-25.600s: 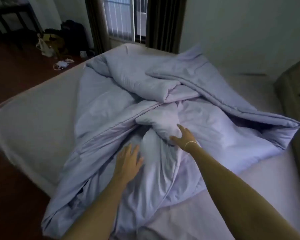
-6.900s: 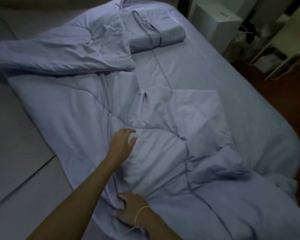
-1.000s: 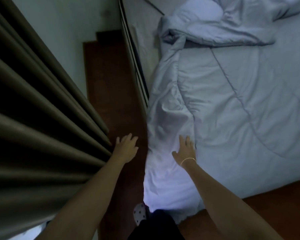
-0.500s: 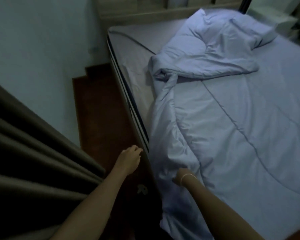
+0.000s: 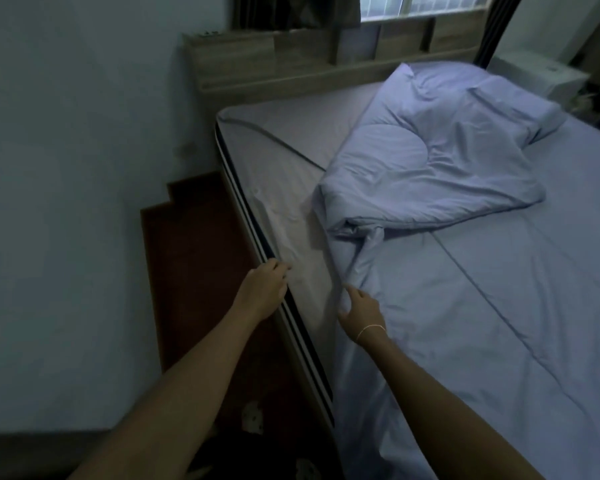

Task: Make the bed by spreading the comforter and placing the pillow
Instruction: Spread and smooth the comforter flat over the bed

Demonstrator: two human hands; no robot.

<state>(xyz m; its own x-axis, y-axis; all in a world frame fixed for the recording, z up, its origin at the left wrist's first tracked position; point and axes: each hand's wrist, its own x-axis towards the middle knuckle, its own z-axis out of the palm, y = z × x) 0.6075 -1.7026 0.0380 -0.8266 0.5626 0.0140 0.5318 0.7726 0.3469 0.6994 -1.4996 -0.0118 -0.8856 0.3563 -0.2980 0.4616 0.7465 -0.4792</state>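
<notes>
The lavender comforter [image 5: 499,306] lies flat over the near and right part of the bed. Its head end is folded back in a rumpled heap [image 5: 430,161]. A pillow-like bulge [image 5: 544,114] shows at the heap's far right end, mostly covered. The grey-sheeted mattress [image 5: 291,147] lies bare along the left side. My left hand [image 5: 264,287] rests with loosely curled fingers against the mattress's left edge and holds nothing that I can see. My right hand [image 5: 361,311] touches the comforter's left edge, fingers apart.
A wooden headboard shelf [image 5: 291,60] runs along the head of the bed under a window [image 5: 423,5]. A white box [image 5: 548,77] stands at the far right. A plain wall and a narrow strip of dark red floor [image 5: 194,271] border the bed's left side.
The view has moved along the bed's left side toward the head. My left hand has come onto the mattress edge. My right hand's closed grip on the comforter edge has loosened.
</notes>
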